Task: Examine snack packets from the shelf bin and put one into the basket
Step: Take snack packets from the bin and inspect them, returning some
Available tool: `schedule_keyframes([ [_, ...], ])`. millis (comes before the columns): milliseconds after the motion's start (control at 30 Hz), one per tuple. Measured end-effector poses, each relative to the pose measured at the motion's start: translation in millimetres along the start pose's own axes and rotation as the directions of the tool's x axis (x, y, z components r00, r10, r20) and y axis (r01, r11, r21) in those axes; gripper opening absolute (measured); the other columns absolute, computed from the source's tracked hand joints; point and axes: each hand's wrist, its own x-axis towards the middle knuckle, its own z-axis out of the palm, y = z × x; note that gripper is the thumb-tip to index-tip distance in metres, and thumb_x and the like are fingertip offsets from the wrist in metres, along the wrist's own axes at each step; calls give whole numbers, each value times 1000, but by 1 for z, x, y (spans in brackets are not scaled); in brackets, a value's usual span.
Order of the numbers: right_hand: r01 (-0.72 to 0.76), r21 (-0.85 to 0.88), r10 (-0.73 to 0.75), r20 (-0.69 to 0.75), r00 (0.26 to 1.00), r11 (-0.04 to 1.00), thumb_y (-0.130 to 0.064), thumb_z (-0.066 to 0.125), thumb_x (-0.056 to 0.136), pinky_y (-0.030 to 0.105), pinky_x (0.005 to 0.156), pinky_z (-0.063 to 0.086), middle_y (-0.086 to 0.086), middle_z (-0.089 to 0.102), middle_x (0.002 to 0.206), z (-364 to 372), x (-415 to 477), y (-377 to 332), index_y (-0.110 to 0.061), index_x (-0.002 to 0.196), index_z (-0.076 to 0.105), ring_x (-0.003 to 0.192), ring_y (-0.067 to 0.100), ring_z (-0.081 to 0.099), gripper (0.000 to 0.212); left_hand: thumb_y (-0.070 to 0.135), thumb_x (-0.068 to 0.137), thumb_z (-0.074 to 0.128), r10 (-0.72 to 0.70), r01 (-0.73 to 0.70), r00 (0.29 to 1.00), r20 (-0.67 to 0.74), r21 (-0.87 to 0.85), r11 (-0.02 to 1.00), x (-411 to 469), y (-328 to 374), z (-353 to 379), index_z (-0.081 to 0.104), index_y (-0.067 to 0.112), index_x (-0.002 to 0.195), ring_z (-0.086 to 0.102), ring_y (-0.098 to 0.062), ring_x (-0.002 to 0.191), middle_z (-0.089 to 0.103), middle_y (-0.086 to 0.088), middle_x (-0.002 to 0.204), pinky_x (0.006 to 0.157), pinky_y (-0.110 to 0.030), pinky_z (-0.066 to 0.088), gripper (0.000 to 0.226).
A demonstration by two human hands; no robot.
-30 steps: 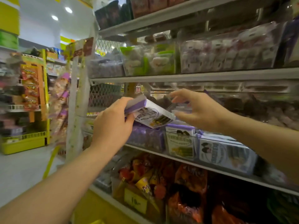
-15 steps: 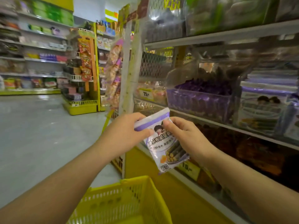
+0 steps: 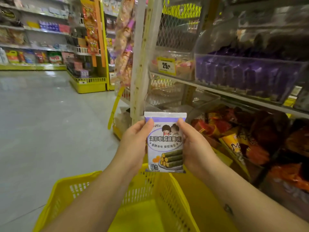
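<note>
A white and purple snack packet (image 3: pixel 165 144) with seaweed rolls printed on it is held upright, front facing me, above the far end of the yellow basket (image 3: pixel 80 188). My left hand (image 3: pixel 135 141) grips its left edge and my right hand (image 3: pixel 194 144) grips its right edge, thumbs on the front. The basket stands on the floor below my forearms and looks empty inside. The clear shelf bin (image 3: pixel 247 76) with purple packets sits on the shelf at upper right, apart from both hands.
A white shelf upright (image 3: pixel 138 64) stands just behind the packet. Bins of orange and red snack bags (image 3: pixel 234 139) fill the lower shelf at right. A yellow price tag (image 3: pixel 166 65) hangs on the shelf. Grey aisle floor (image 3: pixel 41 123) spreads left, with more shelving beyond.
Both hands have brought the packet down from the shelf bin and turned it upright to face me over the basket. My view has dropped toward the basket.
</note>
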Motion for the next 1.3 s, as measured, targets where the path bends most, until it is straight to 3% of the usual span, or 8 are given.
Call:
schedule_keyframes([
  [133, 46, 3, -46, -111, 993, 999, -24, 62, 78, 54, 96, 49, 28, 67, 110, -7, -2, -4, 9, 115, 61, 106, 39, 64, 49, 21, 97, 53, -26, 25, 999, 32, 11, 1000, 2, -8, 6, 68, 11, 101, 73, -24, 89, 76, -12, 97, 69, -32, 60, 18],
  [300, 111, -63, -120, -166, 979, 992, -7, 59, 88, 32, 64, 59, 25, 70, 93, -18, -4, -9, 11, 103, 64, 70, 22, 70, 24, 22, 96, 57, -54, 56, 998, -35, 54, 997, 0, -13, 14, 68, 13, 95, 72, -23, 86, 76, -11, 94, 90, -48, 53, 15],
  [500, 147, -220, -181, -140, 974, 964, -23, 58, 93, 25, 58, 53, 13, 74, 80, -25, -7, -14, -9, 76, 72, 69, 18, 69, 25, 26, 98, 54, 13, -6, 997, -73, 87, 996, -1, -7, 18, 72, 15, 88, 73, -24, 84, 76, -12, 90, 81, -42, 57, 24],
  [667, 120, -232, -188, -295, 937, 965, -27, 61, 93, 49, 77, 56, 23, 73, 86, -24, -15, -24, -8, 74, 72, 79, 37, 69, 29, 35, 96, 50, -297, 278, 937, 183, 123, 953, -10, 1, 17, 66, 13, 115, 73, -18, 85, 75, -7, 103, 65, -35, 60, 33],
  [800, 65, -147, -118, -396, 911, 987, -30, 58, 95, 56, 85, 55, 22, 73, 90, -27, -19, -26, -5, 82, 69, 90, 41, 70, 30, 35, 84, 55, -464, 406, 811, 357, 228, 885, -19, -4, 15, 61, 11, 124, 66, -30, 111, 70, -11, 119, 96, -52, 51, 46],
  [1000, -139, -371, 101, -120, 988, 918, -47, 49, 95, 28, 66, 54, 3, 76, 88, -38, -21, -31, -14, 95, 73, 75, 14, 72, 41, 29, 91, 50, -418, 426, 854, 310, 45, 904, -11, -12, 7, 58, 12, 127, 65, -34, 112, 69, -15, 120, 89, -53, 54, 41],
  [1167, -275, -423, 315, 29, 948, 864, -27, 59, 93, 20, 55, 53, 9, 68, 109, -45, -26, -31, -5, 116, 65, 63, 13, 66, 33, 32, 83, 54, -390, 416, 892, 227, -77, 906, 1, -5, -5, 60, 15, 124, 71, -31, 99, 71, -15, 114, 63, -47, 60, 45],
  [1300, -285, -404, 336, 62, 940, 869, -21, 56, 94, 17, 54, 53, 11, 71, 89, -45, -28, -32, -2, 114, 61, 59, 11, 66, 28, 36, 79, 54, -418, 445, 874, 246, -65, 893, 4, -8, -9, 58, 17, 127, 70, -32, 101, 70, -16, 116, 68, -50, 60, 51],
])
